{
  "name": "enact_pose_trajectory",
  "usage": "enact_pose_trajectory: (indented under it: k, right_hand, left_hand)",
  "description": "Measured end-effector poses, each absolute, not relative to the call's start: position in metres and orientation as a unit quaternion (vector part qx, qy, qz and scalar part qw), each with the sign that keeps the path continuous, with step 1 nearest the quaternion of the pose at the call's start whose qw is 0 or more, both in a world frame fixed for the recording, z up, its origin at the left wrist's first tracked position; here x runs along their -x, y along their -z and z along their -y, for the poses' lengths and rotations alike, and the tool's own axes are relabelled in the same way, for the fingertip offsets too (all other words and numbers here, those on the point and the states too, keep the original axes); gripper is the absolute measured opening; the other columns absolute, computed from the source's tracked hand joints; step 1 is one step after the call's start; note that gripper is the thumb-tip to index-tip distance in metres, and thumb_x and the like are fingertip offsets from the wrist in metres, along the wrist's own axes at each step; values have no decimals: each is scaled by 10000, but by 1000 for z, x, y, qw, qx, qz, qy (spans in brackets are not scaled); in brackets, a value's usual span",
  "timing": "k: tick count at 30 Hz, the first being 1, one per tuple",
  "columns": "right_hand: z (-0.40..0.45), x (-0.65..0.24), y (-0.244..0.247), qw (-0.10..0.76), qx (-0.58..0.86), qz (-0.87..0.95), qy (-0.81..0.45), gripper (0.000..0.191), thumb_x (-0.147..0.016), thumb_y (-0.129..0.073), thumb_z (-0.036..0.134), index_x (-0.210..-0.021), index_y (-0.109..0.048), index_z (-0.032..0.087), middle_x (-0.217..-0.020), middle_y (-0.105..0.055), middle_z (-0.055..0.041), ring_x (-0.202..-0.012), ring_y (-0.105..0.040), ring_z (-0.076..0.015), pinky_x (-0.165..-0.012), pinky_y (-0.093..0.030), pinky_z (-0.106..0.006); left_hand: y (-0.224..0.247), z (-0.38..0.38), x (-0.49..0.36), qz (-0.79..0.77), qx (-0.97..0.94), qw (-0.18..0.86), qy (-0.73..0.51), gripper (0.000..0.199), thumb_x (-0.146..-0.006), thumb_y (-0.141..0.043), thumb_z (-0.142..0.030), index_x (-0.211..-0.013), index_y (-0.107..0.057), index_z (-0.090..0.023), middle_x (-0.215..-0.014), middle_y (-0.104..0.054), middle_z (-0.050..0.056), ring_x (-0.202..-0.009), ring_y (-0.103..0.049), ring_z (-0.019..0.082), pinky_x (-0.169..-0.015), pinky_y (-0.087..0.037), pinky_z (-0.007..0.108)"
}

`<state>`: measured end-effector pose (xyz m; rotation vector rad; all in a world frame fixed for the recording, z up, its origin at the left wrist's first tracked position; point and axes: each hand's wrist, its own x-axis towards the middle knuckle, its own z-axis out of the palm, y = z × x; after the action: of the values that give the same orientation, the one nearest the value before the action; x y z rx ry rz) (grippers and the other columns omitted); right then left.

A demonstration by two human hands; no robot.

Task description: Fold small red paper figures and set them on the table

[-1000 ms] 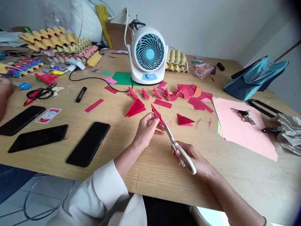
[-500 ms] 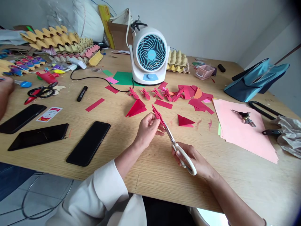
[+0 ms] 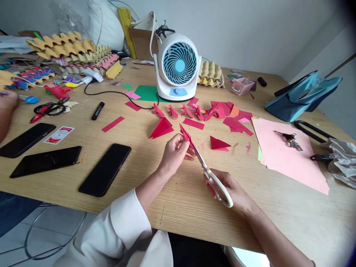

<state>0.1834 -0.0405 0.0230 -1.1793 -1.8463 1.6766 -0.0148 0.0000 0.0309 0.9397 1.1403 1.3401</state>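
At the far left edge, another person's hand [image 3: 7,113] rests over the tabletop [image 3: 139,163]. Nearer lie two dark phones, with a red-and-white card [image 3: 59,135] beside them. Next come a black marker [image 3: 98,111] and, nearer, a third phone [image 3: 105,170], then a red paper strip [image 3: 112,124]. A folded red triangle [image 3: 161,128] lies just beyond the left hand [image 3: 175,154], whose thumb and fingers pinch a narrow folded red paper [image 3: 184,132] above the middle of the tabletop. Far behind it stands a white fan [image 3: 180,66], with small red paper figures [image 3: 185,110] lined up in front. The white-handled scissors [image 3: 205,170] reach the paper's near end with their blades; how far these are parted cannot be told. The right hand [image 3: 230,189] has its fingers curled around the handles. Farther right, pink sheets [image 3: 289,163] carry some keys [image 3: 292,142].
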Motion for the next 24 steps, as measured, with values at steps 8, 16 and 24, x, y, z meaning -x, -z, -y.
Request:
enact_pose_trajectory:
  k: [8, 16, 24]
  right_hand:
    - [41, -183, -23, 196, 421, 649, -603, 515, -887, -521, 686, -740, -485, 194, -553, -478, 39, -483, -442, -100, -492, -355, -253]
    - [41, -184, -15, 210, 413, 650, -602, 511, -891, -527, 671, -698, -452, 204, -543, -482, 40, -463, -445, -95, -467, -353, -243]
    - [41, -182, -18, 206, 415, 643, -610, 497, -897, -530, 661, -741, -478, 192, -557, -485, 40, -483, -444, -95, -490, -352, -246]
  left_hand:
    - [-31, 0, 15, -487, -388, 545, -561, 149, -757, -616, -282, -743, -509, -179, -624, -657, -19, -524, -665, 117, -459, -551, 192]
    - [-32, -1, 17, -478, -388, 553, -561, 172, -758, -633, -294, -746, -509, -176, -620, -640, -24, -510, -646, 108, -461, -556, 197]
    - [-34, 1, 17, -463, -405, 571, -543, 189, -757, -651, -311, -754, -526, -169, -650, -618, -33, -507, -622, 86, -487, -570, 204]
